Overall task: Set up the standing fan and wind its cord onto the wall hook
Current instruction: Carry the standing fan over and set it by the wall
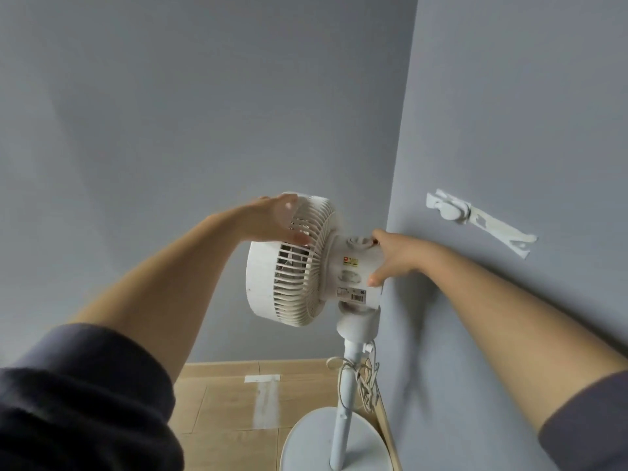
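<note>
A white standing fan stands in the corner on its round base (306,447), its head (292,266) turned left. My left hand (275,219) lies flat against the upper edge of the fan's grille, fingers spread. My right hand (390,256) grips the rear motor housing (353,270). The white cord (365,379) hangs in a loose bundle on the pole (346,396) below the head. A white wall hook (448,209) is fixed to the right wall, apart from the fan, with a white strip (503,232) trailing from it.
Grey walls meet in a corner right behind the fan. The wooden floor (224,402) lies to the left of the base, with a white tape mark (265,399) on it. My dark sleeves fill the lower corners.
</note>
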`<state>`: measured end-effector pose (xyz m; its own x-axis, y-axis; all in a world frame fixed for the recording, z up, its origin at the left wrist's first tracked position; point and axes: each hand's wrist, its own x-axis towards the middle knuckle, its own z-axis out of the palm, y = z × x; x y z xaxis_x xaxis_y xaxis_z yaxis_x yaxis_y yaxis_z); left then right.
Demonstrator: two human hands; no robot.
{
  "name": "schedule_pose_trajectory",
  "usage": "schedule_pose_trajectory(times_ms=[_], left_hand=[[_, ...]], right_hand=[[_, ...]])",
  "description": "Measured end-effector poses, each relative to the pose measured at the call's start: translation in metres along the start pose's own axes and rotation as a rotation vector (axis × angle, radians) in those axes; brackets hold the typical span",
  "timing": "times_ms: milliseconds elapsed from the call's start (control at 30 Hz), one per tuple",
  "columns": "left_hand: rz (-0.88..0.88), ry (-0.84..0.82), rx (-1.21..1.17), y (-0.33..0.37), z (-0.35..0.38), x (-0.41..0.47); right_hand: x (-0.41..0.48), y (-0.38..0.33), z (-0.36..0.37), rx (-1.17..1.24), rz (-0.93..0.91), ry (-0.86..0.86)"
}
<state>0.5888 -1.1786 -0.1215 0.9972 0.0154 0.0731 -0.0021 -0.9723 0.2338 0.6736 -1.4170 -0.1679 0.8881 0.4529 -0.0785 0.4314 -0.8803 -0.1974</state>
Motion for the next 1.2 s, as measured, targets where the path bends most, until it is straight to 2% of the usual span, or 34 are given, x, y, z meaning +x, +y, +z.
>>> schedule_pose_trajectory(times_ms=[100, 267, 433, 667, 933, 1067, 1200], left_hand=[[0.000, 0.128, 0.035, 0.002, -0.008, -0.005], [-0.003, -0.031, 0.084, 0.006, -0.018, -0.008], [-0.016, -0.034, 0.209, 0.018, -0.018, -0.014], [-0.038, -0.055, 0.182, 0.018, -0.018, -0.023], [-0.050, -0.005, 0.396, 0.062, -0.019, -0.037], [-0.099, -0.075, 0.390, 0.065, -0.026, -0.033], [-0.047, -0.186, 0.403, 0.044, -0.030, -0.021]], right_hand=[[0.000, 0.006, -0.006, 0.006, -0.025, -0.036], [0.004, 0.005, -0.017, -0.068, -0.072, -0.096], [0.008, -0.012, -0.018, -0.246, -0.097, -0.174], [0.006, -0.020, -0.015, -0.247, -0.106, -0.186], [0.014, -0.024, -0.019, -0.348, -0.161, -0.193], [0.013, -0.024, -0.018, -0.333, -0.174, -0.172], [0.002, -0.021, -0.015, -0.287, -0.099, -0.181]])
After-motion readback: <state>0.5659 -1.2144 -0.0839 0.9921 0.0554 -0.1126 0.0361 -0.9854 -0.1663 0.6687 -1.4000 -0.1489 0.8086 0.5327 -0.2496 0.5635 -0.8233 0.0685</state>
